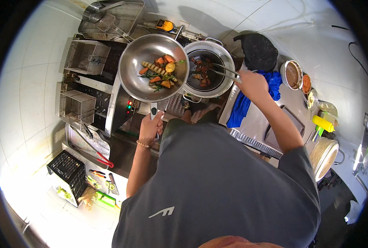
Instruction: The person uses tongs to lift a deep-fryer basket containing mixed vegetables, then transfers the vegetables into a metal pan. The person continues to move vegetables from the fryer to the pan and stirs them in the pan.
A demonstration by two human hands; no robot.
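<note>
My left hand [149,128] is closed around the handle [154,109] of a stainless steel frying pan [134,59]. Carrot chunks, a ridged pale vegetable piece [154,68], leafy greens and other cooked pieces lie in the pan's right half. Just right of it, and partly behind its rim, is a large metal pot [229,59] with a dark inside. Several orange and reddish pieces [205,68] lie in there. My right hand [253,85] holds metal tongs [225,72], whose tips reach into the pot and are hard to make out.
Two wire fryer baskets [86,57] sit over the deep fryer at left, with red-handled tongs [101,159] below. A blue cloth [241,108] lies on the steel counter [258,108] at right, near a tub of brown sauce [292,74] and a yellow squeeze bottle [323,123]. A black crate [69,170] stands lower left.
</note>
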